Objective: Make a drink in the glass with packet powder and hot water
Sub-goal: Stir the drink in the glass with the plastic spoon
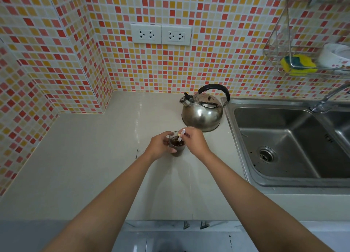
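On a pale kitchen counter point(91, 157), I steady the glass point(177, 145) with my left hand point(159, 144) wrapped around its side while my right hand point(195, 141) pinches a thin white stirrer point(181, 135) dipped into the dark drink. The steel kettle point(201, 112) stands just behind, beside the sink point(284, 138). Stirring well, I judge, means small circles, tip low, glass held firm so nothing slops over.

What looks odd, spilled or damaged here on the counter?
No spill shows. The right hand stirs the dark drink in the glass with a thin white packet, not a spoon. A short dark crack or mark sits on the counter left of the left hand.
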### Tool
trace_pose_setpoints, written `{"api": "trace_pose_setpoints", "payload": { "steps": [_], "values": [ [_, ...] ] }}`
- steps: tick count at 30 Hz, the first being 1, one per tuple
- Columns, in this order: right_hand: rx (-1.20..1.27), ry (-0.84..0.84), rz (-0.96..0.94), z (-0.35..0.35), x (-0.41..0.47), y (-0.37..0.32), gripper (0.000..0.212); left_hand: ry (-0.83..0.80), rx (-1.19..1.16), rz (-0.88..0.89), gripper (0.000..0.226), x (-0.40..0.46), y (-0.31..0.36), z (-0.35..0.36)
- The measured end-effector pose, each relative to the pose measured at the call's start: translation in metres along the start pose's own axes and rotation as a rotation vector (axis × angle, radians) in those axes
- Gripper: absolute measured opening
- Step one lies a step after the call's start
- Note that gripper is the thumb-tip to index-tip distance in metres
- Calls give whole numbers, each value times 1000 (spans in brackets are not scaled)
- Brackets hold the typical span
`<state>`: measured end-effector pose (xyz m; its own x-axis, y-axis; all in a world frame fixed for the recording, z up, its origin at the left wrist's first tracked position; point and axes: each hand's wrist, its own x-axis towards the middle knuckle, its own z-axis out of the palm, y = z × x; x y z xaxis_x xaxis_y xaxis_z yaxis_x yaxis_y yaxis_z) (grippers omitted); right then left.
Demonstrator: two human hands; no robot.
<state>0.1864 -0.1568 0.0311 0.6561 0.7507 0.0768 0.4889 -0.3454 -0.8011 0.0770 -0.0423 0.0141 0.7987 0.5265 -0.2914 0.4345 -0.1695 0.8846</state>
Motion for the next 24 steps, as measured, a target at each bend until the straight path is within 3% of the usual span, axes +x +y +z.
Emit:
{"api": "trace_pose_setpoints", "payload": {
  "steps": [5, 11, 24],
  "values": [
    [-40, -6, 79, -3, 4, 3, 18, 3, -4, -14, 67, 0, 1, 1],
    [-37, -7, 21, -2, 5, -5, 21, 3, -20, -9, 65, -1, 1, 1],
    [-61, -40, 107, -3, 11, -2, 15, 5, 6, -4, 69, -1, 2, 1]
  ]
}}
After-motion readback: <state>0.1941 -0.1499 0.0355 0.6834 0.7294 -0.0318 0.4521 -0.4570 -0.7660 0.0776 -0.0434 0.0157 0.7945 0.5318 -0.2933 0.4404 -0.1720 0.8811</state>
